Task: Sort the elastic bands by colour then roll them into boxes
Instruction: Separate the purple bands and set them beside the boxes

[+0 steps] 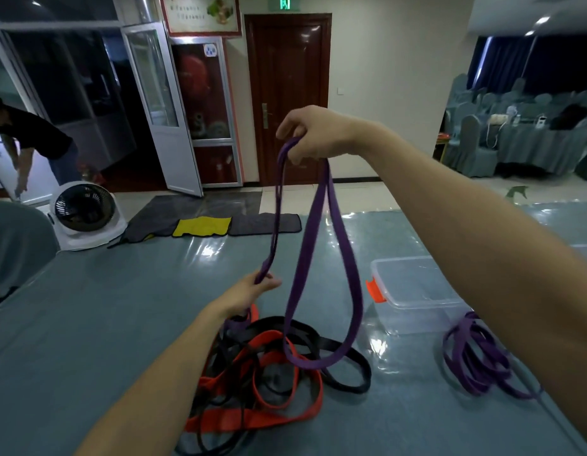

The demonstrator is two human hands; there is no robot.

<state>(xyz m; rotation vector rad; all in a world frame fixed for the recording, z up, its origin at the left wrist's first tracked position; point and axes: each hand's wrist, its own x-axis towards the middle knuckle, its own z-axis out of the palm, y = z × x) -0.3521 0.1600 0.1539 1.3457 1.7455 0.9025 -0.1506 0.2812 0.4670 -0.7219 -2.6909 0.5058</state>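
Note:
My right hand (313, 134) is raised high and grips the top of purple elastic bands. A wide purple band (321, 225) hangs from it in a long loop down to the pile. A thinner purple band (276, 209) runs from that hand down to my left hand (257, 289), which pinches it just above the table. Below lies a tangled pile of red bands (269, 413) and black bands (348, 373). A separate heap of purple bands (479, 360) lies at the right. A clear plastic box (414, 291) with an orange clip stands beside that heap.
The table (88, 324) has a shiny blue-grey cover. Grey and yellow cloths (203, 225) lie at its far edge. A white fan (85, 215) stands on the floor at the left, with a person bending behind it. Covered chairs fill the far right.

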